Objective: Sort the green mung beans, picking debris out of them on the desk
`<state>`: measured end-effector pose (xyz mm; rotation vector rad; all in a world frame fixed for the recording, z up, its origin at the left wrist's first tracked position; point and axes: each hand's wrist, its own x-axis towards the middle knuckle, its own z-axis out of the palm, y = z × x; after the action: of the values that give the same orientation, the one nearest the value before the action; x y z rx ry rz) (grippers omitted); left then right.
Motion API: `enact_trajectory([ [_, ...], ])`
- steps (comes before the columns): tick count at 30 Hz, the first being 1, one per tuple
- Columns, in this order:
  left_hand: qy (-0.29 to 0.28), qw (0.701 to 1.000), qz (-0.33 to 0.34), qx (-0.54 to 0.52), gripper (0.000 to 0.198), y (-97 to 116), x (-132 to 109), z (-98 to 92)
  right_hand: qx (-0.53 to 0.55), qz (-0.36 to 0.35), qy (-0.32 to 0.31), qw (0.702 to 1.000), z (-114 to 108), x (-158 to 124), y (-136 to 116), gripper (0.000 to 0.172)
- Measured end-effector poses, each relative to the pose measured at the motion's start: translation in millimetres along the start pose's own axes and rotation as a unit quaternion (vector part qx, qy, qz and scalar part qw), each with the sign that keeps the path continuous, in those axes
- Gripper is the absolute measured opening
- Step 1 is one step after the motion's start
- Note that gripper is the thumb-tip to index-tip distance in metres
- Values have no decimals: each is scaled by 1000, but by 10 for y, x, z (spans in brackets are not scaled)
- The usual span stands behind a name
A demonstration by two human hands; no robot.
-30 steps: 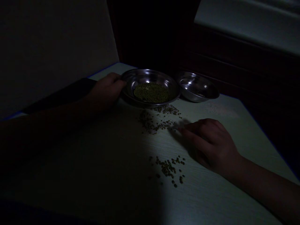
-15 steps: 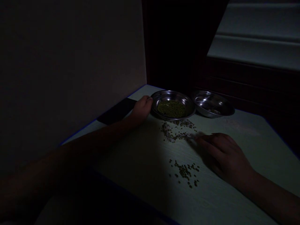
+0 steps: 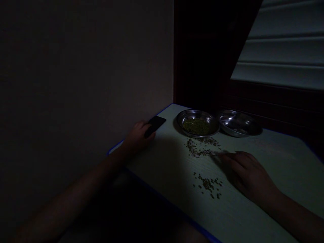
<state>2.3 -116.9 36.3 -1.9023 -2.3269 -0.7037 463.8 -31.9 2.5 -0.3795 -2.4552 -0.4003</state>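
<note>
The scene is very dark. My left hand [image 3: 138, 136] lies at the left edge of the table by the wall, with its fingers curled over the near end of a black phone [image 3: 157, 122]. Over on the right, my right hand [image 3: 249, 172] rests flat on the table. Its fingers are stretched toward a scattered pile of small green beans [image 3: 199, 148], and the fingertips are blurred at the pile's edge. A smaller bean cluster [image 3: 208, 185] lies just left of that hand. A steel bowl [image 3: 181, 118] holding green beans stands behind the pile.
A second steel bowl [image 3: 239, 123], almost bare inside, stands right of the first. The pale table [image 3: 278, 158] has a blue edge and butts against a wall on the left and dark wood panelling behind. A slatted light surface shows at the upper right.
My left hand has left the rim of the bean bowl and moved left onto the black phone. My view has swung left and up. My right hand stays at the bean pile.
</note>
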Motion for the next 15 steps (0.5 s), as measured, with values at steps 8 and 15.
enact_trajectory([
  [8, -26, 997, -15, 77, 66, 121, 63, 78, 1, 5, -9, 1000, -15, 16, 39, 53],
  [15, -41, 992, -4, 121, 66, 108, 102, 137, 9, 7, -9, 1000, -1, 23, 46, 57],
])
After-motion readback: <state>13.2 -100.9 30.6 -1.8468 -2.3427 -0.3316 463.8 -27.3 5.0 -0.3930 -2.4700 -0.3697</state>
